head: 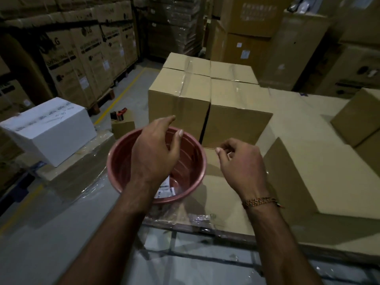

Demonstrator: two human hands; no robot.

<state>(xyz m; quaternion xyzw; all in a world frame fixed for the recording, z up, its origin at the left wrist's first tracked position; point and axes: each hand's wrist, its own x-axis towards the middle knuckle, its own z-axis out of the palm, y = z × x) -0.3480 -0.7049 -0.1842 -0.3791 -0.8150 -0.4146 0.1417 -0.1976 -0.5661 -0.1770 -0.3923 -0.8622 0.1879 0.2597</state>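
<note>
Left hand hangs slack over the pink plastic tub, right hand curls beside it, pinch unclear; tub seems light, stiff, best taken by its rim.

bucket under the left hand: moulded plastic, ribbed inner wall, slight sheen. labels inside it: printed paper, matt. boxes beyond the left hand: plain cardboard, matt, smooth; seams covered with glossy clear tape. white box left of that hand: matt card. film nearer than the right hand: thin clear plastic, crinkled, shiny.
</note>
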